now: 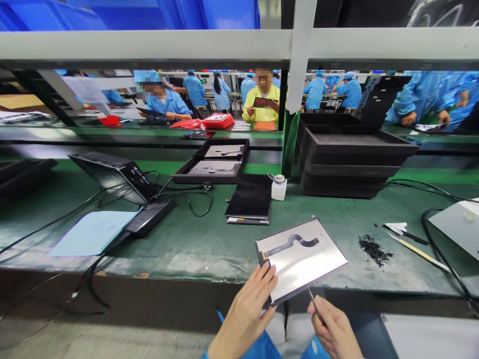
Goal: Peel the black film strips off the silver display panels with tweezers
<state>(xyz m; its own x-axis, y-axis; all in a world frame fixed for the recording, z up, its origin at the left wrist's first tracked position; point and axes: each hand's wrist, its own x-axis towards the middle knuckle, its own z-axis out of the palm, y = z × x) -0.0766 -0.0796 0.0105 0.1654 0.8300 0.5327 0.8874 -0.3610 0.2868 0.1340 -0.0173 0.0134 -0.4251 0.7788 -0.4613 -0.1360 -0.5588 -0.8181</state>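
A tablet-sized display panel [305, 262] with a silvery back and a dark ribbon cable [295, 243] lies at an angle over the table's front edge. My left hand [250, 304] grips its left near corner, fingers on the back and thumb at the edge. In my right hand [333, 326] is a pair of slim metal tweezers [314, 302], pinched between thumb and fingers. Their tip meets the panel's near edge. To the right lie a heap of black scraps [375, 250], a pale-handled pointed tool [419, 253] and a black-and-white brush-like tool [406, 232].
Dark panels [250, 197] are stacked behind, beside a white dispenser bottle [279, 187]. A black tray [213, 160] holds more panels; black trays [348, 154] are piled right. A monitor-like device [116, 174] with cables stands left. Co-workers [262, 102] sit beyond the shelf.
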